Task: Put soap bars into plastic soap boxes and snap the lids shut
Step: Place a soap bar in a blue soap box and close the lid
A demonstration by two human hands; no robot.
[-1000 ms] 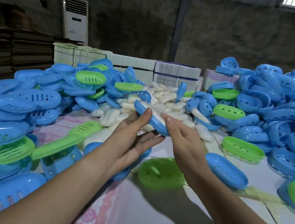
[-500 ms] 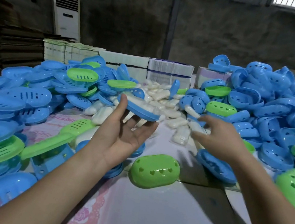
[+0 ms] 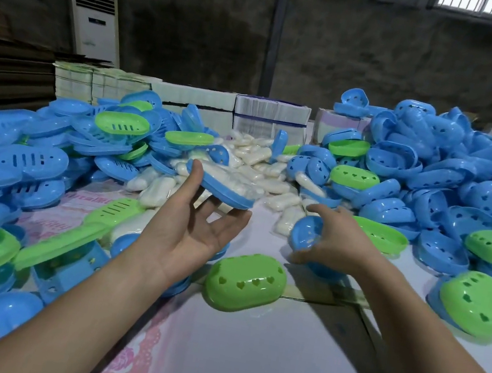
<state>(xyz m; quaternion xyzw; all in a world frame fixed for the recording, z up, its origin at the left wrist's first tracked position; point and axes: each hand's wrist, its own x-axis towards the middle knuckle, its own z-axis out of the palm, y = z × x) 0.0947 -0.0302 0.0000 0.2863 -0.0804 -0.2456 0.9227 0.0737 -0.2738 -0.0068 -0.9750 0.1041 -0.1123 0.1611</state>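
Note:
My left hand (image 3: 188,228) is raised palm up and holds a blue box base (image 3: 223,194) between thumb and fingertips, with a wrapped white soap bar (image 3: 229,180) lying in it. To its right, my right hand (image 3: 336,242) grips a blue lid (image 3: 305,234) tilted up off the table. Behind both hands lies a heap of wrapped soap bars (image 3: 262,163). A green lid (image 3: 246,281) with heart-shaped holes lies dome up on the table between my forearms.
Blue and green slotted bases (image 3: 22,160) are piled on the left, blue and green heart-holed lids (image 3: 455,187) on the right. Stacks of printed sheets (image 3: 270,118) stand at the table's far edge. An air conditioner (image 3: 93,18) stands by the back wall.
My right hand let go of the base, reached right and picked up a blue lid. My left hand kept the base with the soap, moving it slightly left.

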